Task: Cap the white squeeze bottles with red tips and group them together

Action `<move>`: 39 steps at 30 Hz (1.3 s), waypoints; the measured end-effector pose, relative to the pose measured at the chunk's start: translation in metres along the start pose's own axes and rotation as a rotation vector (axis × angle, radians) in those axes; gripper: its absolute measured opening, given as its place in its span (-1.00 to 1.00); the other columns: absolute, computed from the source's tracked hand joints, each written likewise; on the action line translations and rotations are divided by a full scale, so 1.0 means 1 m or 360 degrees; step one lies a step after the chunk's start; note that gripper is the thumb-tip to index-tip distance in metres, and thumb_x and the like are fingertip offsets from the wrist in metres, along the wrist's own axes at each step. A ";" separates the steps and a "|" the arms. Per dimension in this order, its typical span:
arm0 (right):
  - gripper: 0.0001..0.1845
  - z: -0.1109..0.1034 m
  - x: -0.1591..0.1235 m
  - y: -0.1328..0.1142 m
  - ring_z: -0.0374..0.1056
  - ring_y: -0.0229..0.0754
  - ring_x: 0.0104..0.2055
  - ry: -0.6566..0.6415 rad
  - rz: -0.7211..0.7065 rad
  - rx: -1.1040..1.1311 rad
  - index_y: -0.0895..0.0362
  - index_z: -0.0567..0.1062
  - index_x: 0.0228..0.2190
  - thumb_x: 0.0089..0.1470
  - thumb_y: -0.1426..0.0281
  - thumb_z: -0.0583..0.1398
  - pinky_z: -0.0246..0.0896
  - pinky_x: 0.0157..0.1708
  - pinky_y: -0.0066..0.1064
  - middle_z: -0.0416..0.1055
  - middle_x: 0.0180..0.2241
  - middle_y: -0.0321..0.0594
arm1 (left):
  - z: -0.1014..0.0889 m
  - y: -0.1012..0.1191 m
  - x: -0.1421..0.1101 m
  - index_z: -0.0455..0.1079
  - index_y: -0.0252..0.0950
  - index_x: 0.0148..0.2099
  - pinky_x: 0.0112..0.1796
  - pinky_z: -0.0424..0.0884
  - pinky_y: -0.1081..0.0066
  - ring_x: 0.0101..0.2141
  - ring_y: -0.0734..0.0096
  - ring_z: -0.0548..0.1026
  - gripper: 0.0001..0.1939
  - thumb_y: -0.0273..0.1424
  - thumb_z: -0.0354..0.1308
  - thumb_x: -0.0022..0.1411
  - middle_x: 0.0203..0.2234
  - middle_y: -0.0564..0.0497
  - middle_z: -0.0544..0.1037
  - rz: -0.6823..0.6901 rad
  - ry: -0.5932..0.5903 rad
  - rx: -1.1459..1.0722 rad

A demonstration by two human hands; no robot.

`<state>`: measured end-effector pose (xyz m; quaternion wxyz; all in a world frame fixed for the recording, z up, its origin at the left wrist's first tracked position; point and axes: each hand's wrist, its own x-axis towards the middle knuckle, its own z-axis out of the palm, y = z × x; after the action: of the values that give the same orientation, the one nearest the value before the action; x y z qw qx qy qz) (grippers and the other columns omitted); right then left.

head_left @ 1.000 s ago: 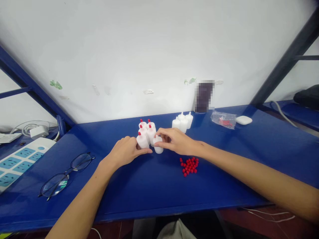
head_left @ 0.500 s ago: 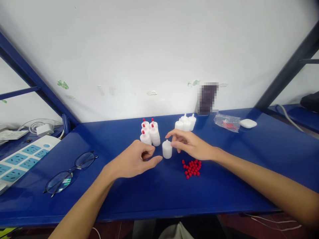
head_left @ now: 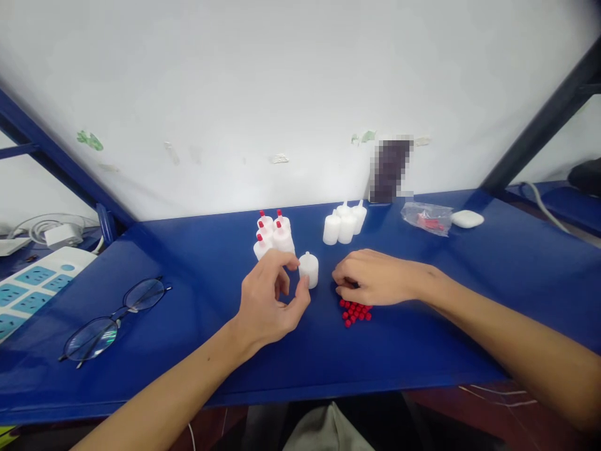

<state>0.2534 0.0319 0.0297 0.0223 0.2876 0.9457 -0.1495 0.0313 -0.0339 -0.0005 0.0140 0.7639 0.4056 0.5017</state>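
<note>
Bottle (head_left: 310,270), white, capless, stands on the blue table (head_left: 201,247) between my hands, just right of the red-capped bottles (head_left: 283,239). My left hand (head_left: 270,304): thumb and forefinger curved at its left side, probably to steady it; can't tell if they grip. My right hand (head_left: 378,275): fingers curled at the red caps (head_left: 357,312), tips hidden, can't tell if one's pinched. Caps presumably sit there for easy reach; bare-nozzled bottles (head_left: 346,229) stand apart behind, likely for sorting. Bottle's long axis vertical, nozzle up.
</note>
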 end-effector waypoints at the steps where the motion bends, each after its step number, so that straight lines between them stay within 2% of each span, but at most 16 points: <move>1: -0.70 0.001 0.000 0.000 0.04 -0.34 -0.58 0.0004 0.0008 -0.0019 0.13 0.24 -0.60 0.15 0.36 0.07 -0.10 -0.48 -0.41 0.27 -0.61 -0.36 | 0.001 0.001 0.000 0.31 -0.31 -0.09 -0.59 0.26 0.57 -0.59 0.66 0.32 -0.77 -0.47 0.19 0.19 -0.32 0.04 0.45 -0.0040 -0.0040 0.0030; 4: -0.74 0.002 0.000 0.003 0.09 -0.32 -0.55 0.0054 0.0057 -0.0108 0.13 0.28 -0.57 0.15 0.38 0.06 -0.10 -0.48 -0.41 0.34 -0.56 -0.33 | 0.006 0.000 -0.001 0.24 -0.25 0.13 -0.56 0.34 0.55 -0.55 0.65 0.36 -0.61 -0.41 0.15 0.27 -0.07 -0.05 0.44 -0.0112 -0.0241 0.0148; 6: -0.77 0.002 0.000 0.005 0.13 -0.31 -0.53 0.0100 0.0089 -0.0176 0.13 0.30 -0.54 0.15 0.37 0.07 -0.10 -0.47 -0.41 0.38 -0.53 -0.31 | 0.008 -0.002 -0.002 0.20 -0.21 0.18 -0.50 0.39 0.51 -0.54 0.62 0.37 -0.61 -0.36 0.11 0.33 -0.03 -0.05 0.44 -0.0096 -0.0356 0.0227; 10: -0.83 0.002 0.002 0.006 0.18 -0.28 -0.52 0.0212 0.0088 -0.0251 0.12 0.33 -0.46 0.19 0.40 0.07 -0.10 -0.47 -0.40 0.40 -0.50 -0.29 | 0.009 -0.003 -0.002 0.21 -0.24 0.06 -0.47 0.32 0.47 -0.48 0.51 0.41 -0.75 -0.33 0.07 0.38 -0.13 -0.01 0.50 0.0118 -0.0442 0.0320; 14: -0.81 0.004 0.005 0.004 0.18 -0.29 -0.50 0.0498 0.0002 -0.0183 0.13 0.38 -0.41 0.25 0.42 0.06 0.06 -0.30 -0.36 0.37 -0.55 -0.34 | 0.010 -0.003 0.001 0.22 -0.25 -0.05 -0.30 0.26 0.35 -0.42 0.45 0.45 -0.84 -0.33 0.07 0.39 -0.22 0.04 0.54 0.0259 -0.0496 0.0310; 16: -0.82 0.006 0.007 0.003 0.18 -0.29 -0.50 0.0712 0.0008 -0.0034 0.13 0.43 -0.38 0.26 0.37 0.10 0.10 -0.30 -0.38 0.33 -0.59 -0.38 | 0.011 -0.004 0.002 0.25 -0.24 -0.07 -0.28 0.19 0.31 -0.45 0.45 0.44 -0.83 -0.31 0.11 0.37 -0.32 0.09 0.55 0.0254 -0.0483 0.0316; 18: -0.82 0.009 0.008 0.001 0.16 -0.32 -0.54 0.0948 0.0039 0.0219 0.13 0.47 -0.37 0.24 0.32 0.14 0.10 -0.41 -0.43 0.29 -0.65 -0.41 | 0.014 -0.006 0.002 0.27 -0.23 -0.08 -0.27 0.16 0.30 -0.49 0.47 0.41 -0.80 -0.29 0.17 0.32 -0.40 0.14 0.54 0.0225 -0.0460 0.0281; 20: -0.81 0.012 0.008 -0.003 0.13 -0.36 -0.62 0.1131 0.0073 0.0562 0.14 0.50 -0.38 0.21 0.30 0.18 0.08 -0.52 -0.47 0.25 -0.69 -0.44 | 0.016 -0.008 0.002 0.29 -0.24 -0.08 -0.25 0.19 0.31 -0.51 0.50 0.41 -0.77 -0.30 0.22 0.28 -0.39 0.15 0.55 0.0165 -0.0440 0.0192; 24: -0.79 0.015 0.009 -0.016 0.24 -0.39 -0.62 0.1204 -0.0050 0.1153 0.17 0.54 -0.36 0.20 0.28 0.22 0.15 -0.60 -0.51 0.37 -0.62 -0.39 | 0.017 -0.011 0.002 0.34 -0.25 -0.05 -0.21 0.30 0.34 -0.39 0.43 0.49 -0.71 -0.30 0.27 0.23 -0.27 0.09 0.59 0.0026 -0.0466 -0.0018; 27: -0.84 0.017 0.010 -0.023 0.27 -0.41 -0.59 0.1221 -0.0178 0.1277 0.17 0.55 -0.31 0.20 0.33 0.23 0.18 -0.59 -0.54 0.45 -0.52 -0.34 | 0.016 -0.011 0.005 0.37 -0.27 -0.03 -0.18 0.36 0.35 -0.26 0.35 0.52 -0.71 -0.28 0.25 0.25 -0.21 0.04 0.59 -0.0121 -0.0625 -0.0191; 32: -0.83 0.020 0.010 -0.025 0.28 -0.39 -0.54 0.1148 -0.0212 0.1151 0.17 0.56 -0.29 0.22 0.34 0.21 0.23 -0.53 -0.53 0.46 -0.48 -0.30 | 0.015 -0.011 0.012 0.41 -0.28 -0.03 -0.20 0.40 0.31 -0.25 0.29 0.50 -0.73 -0.24 0.18 0.30 -0.24 0.00 0.56 -0.0343 -0.0931 -0.0395; 37: -0.90 0.020 0.009 -0.025 0.25 -0.38 -0.51 0.1294 -0.0392 0.0633 0.18 0.51 -0.30 0.21 0.43 0.18 0.21 -0.48 -0.52 0.38 -0.51 -0.34 | 0.013 -0.011 0.016 0.44 -0.24 -0.04 -0.12 0.34 0.26 -0.20 0.26 0.44 -0.72 -0.22 0.24 0.25 -0.21 0.01 0.55 -0.0326 -0.0974 -0.0388; 39: -0.92 0.020 0.009 -0.025 0.23 -0.38 -0.52 0.1374 -0.0485 0.0438 0.18 0.48 -0.29 0.21 0.47 0.17 0.19 -0.49 -0.53 0.35 -0.52 -0.36 | 0.012 -0.010 0.015 0.47 -0.22 -0.10 -0.12 0.31 0.26 -0.22 0.28 0.42 -0.73 -0.19 0.26 0.23 -0.26 0.03 0.56 -0.0293 -0.0964 -0.0321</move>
<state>0.2314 0.0114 0.0158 -0.4332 0.1816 0.8713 -0.1418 0.0369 -0.0124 0.0006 0.2549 0.8333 0.3986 0.2860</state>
